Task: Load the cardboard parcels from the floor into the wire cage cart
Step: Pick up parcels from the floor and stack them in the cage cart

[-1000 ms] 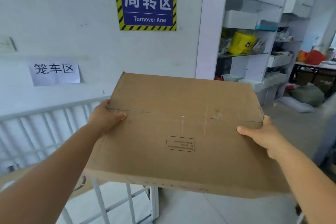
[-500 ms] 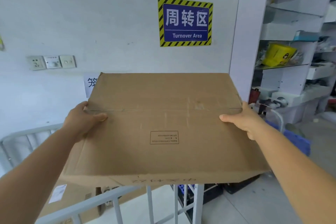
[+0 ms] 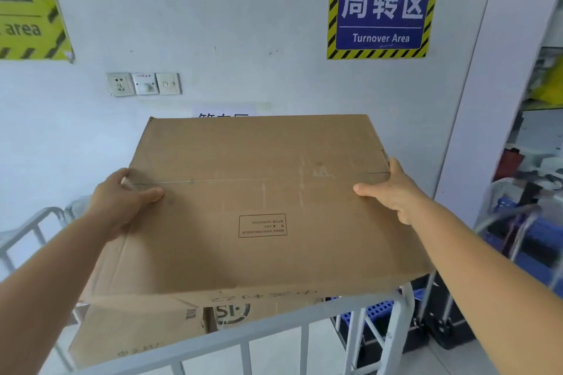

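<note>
Since the earlier frame, the cardboard parcel [image 3: 259, 201] had swung left over the wire cage cart [image 3: 231, 341] top rail. Left hand [image 3: 122, 201] and right hand [image 3: 393, 189] gripped its short ends, long axis crosswise, both equally near, above another parcel [image 3: 137, 332] inside.
</note>
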Demonstrator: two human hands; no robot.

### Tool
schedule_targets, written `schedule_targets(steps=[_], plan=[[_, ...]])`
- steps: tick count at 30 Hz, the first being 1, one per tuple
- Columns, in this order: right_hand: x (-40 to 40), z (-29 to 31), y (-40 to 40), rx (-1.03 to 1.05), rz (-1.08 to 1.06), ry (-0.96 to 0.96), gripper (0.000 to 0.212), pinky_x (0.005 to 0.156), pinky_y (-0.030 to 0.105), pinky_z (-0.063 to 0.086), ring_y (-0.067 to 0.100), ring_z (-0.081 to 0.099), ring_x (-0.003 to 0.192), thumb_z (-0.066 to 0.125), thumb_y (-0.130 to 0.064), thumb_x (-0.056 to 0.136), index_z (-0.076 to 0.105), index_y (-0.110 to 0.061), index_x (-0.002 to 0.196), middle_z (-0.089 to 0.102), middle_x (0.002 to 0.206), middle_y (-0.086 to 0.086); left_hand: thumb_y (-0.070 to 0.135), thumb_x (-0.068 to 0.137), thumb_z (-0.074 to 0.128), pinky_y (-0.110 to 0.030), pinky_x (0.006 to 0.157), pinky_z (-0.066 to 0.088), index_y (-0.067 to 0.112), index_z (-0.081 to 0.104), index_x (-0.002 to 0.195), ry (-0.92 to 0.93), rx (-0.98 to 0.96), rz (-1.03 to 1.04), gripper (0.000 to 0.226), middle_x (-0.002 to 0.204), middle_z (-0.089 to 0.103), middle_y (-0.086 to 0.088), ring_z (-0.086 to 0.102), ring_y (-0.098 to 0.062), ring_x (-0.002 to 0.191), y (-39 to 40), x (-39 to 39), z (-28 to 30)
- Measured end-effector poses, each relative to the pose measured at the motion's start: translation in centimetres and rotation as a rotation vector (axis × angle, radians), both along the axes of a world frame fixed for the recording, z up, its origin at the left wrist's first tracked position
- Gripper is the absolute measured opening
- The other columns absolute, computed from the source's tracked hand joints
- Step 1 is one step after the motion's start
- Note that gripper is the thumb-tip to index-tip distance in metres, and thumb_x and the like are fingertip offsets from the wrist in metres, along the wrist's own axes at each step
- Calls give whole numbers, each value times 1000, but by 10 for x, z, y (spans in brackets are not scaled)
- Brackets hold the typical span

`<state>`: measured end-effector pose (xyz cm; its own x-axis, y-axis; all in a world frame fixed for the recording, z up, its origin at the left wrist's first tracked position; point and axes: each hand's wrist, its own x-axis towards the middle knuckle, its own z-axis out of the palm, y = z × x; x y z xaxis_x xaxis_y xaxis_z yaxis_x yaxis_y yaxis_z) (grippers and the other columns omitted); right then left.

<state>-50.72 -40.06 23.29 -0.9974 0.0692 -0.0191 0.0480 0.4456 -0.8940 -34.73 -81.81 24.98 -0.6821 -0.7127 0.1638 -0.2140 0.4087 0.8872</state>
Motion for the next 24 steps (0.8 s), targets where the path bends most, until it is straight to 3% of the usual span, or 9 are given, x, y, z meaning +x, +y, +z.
schedule_targets(steps=[4, 8, 13, 19, 24], plan=[[-60, -24, -32, 13, 71, -34, 102, 96, 44, 47, 30, 50, 123, 87, -37, 66, 25, -31, 148, 47, 140, 2, 25, 78, 79, -38, 73, 44, 19, 36, 148, -27, 33, 56, 82, 141, 46, -11, 50, -33, 120, -22, -32, -26], [-123, -57, -63, 15, 139, -94, 107, 102, 49, 45, 30, 48, 126, 88, -38, 63, 23, -32, 148, 46, 142, 3, 22, 80, 78, -35, 82, 41, 19, 33, 149, -71, 55, 119, 83, 143, 43, -10, 46, -31, 124, -38, -71, -55], [-183, -109, -91, 62, 212, -208, 114, 104, 51, 43, 30, 46, 129, 88, -37, 63, 16, -34, 152, 42, 146, 2, 23, 77, 81, -37, 79, 44, 19, 40, 144, -204, 78, 198, 79, 135, 51, -12, 53, -29, 108, -50, -103, -104], [-214, -189, -106, 146, 265, -370, 111, 107, 45, 39, 29, 42, 133, 86, -27, 71, 12, -30, 155, 40, 149, 4, 26, 71, 84, -38, 83, 49, 19, 44, 139, -394, 134, 232, 80, 124, 59, -13, 57, -30, 106, -57, -121, -186], [-224, -252, -110, 254, 263, -514, 118, 108, 50, 38, 30, 38, 136, 86, -30, 70, 5, -30, 156, 33, 154, 4, 36, 62, 87, -36, 84, 49, 19, 47, 135, -510, 178, 214, 85, 122, 58, -8, 58, -27, 102, -62, -133, -252]])
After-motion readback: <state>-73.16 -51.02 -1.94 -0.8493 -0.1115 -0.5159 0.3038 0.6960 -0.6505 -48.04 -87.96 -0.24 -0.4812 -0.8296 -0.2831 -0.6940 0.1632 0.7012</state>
